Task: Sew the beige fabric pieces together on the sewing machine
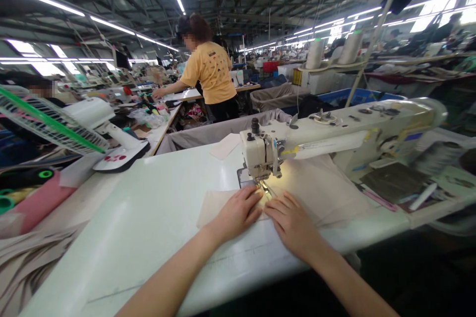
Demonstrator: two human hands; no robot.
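Note:
A pale beige piece of fabric (215,203) lies flat on the white sewing table (148,223), running under the presser foot of a cream sewing machine (334,141). My left hand (238,213) rests flat on the fabric just left of the needle, fingers stretched toward it. Beside it, my right hand (292,223) presses flat on the fabric in front of the needle, fingers together and pointing left. Neither hand grips anything. More beige cloth (320,183) spreads out behind the needle under the machine arm.
A white and green desk fan (67,126) stands at the table's left. Thread cones (315,52) sit behind the machine. A person in a yellow shirt (210,72) works at a far table. Grey fabric bins (219,131) stand behind the table. Papers and tools (394,183) lie at right.

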